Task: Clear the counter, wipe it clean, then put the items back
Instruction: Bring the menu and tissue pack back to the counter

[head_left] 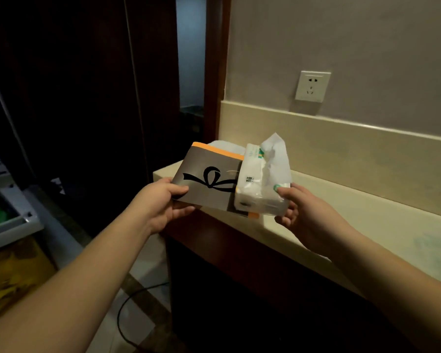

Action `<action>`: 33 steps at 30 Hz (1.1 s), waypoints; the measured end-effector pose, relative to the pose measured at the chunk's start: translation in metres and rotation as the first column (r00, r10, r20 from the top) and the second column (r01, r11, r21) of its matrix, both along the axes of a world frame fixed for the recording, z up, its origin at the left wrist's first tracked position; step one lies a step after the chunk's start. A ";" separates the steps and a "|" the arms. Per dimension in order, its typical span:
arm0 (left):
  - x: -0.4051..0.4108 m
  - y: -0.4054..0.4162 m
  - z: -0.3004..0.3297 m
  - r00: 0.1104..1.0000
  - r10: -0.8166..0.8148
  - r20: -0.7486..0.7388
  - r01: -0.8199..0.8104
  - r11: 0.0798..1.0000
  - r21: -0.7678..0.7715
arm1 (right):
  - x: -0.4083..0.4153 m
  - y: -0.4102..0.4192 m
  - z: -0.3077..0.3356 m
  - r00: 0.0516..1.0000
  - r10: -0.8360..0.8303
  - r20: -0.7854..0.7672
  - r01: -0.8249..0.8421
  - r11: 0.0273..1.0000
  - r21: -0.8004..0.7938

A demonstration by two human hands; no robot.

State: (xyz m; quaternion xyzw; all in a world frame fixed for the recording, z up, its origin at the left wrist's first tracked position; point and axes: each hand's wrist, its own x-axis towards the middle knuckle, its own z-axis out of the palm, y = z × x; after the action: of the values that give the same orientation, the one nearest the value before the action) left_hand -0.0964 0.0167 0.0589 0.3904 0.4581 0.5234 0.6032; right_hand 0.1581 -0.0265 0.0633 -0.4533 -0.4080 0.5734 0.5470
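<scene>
Head: flat glossy box [209,184], crinkly tissue pack [261,189]

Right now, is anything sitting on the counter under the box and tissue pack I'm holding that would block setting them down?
Nothing visible does. The left hand and right hand hold the grey box, with the tissue pack on it, over the counter corner. The bare top to the right looks free; something pale behind the box is mostly hidden.
</scene>
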 end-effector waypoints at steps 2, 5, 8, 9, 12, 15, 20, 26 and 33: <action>0.002 0.031 0.004 1.000 0.000 -0.025 -0.001 0.999 -0.038 | 0.006 0.030 0.005 1.000 0.013 -0.010 -0.013 1.000 -0.013; -0.001 0.071 0.006 0.997 0.035 -0.063 -0.040 0.996 -0.078 | 0.013 0.072 0.008 1.000 0.008 -0.011 -0.009 1.000 -0.020; -0.011 0.108 0.004 0.993 0.059 -0.102 -0.070 0.991 -0.111 | 0.017 0.112 0.008 1.000 -0.031 0.003 0.031 0.998 -0.052; -0.014 0.121 0.003 0.991 0.050 -0.125 -0.066 0.990 -0.124 | 0.018 0.125 0.006 0.999 -0.044 0.016 0.045 0.997 -0.066; -0.025 0.155 -0.003 0.986 0.033 -0.161 -0.058 0.986 -0.156 | 0.019 0.161 0.001 0.995 -0.078 0.058 0.084 0.992 -0.099; -0.036 0.187 -0.012 0.982 0.001 -0.188 -0.038 0.980 -0.196 | 0.017 0.191 -0.006 0.990 -0.115 0.084 0.126 0.984 -0.127; -0.053 0.229 -0.029 0.938 -0.060 -0.340 -0.028 0.968 -0.250 | 0.011 0.227 -0.018 0.976 -0.182 0.120 0.202 0.961 -0.186; -0.067 0.277 -0.042 0.369 -0.028 -0.929 -0.049 0.998 -0.050 | -0.003 0.258 -0.028 0.945 -0.254 0.204 0.301 0.922 -0.246; -0.059 0.286 -0.058 0.058 -0.029 -0.998 0.093 0.995 -0.023 | -0.012 0.286 -0.036 0.863 -0.367 0.347 0.457 0.860 -0.228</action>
State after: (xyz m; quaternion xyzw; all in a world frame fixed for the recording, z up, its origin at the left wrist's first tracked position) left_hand -0.1559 0.3027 0.0013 0.6758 0.7175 0.0985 0.1374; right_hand 0.1464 0.2599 0.0269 -0.6882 -0.2838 0.4240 0.5158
